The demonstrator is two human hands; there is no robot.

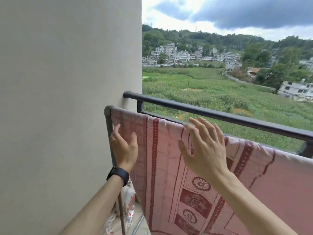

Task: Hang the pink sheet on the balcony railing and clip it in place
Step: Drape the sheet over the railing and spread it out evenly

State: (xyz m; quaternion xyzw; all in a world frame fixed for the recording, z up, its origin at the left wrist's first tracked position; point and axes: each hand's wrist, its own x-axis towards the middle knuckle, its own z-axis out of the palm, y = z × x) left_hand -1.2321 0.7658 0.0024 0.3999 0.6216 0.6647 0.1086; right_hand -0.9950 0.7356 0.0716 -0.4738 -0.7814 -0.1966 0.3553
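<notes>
The pink sheet (169, 167) is draped over the nearer, lower bar of the balcony railing (237, 118), and its patterned face hangs down on the person's side. Hanging looks done. No clip shows anywhere on it, so clipping appears to be what is left.

Both hands are spread, fingers apart, gripping nothing. The left hand (124, 146) is at the sheet's edge beside the wall (67, 99), and the right hand (205, 150) has its fingertips up near the fold. Whether either touches the cloth cannot be told.

A dark wristband (119, 174) sits on the left wrist.
</notes>
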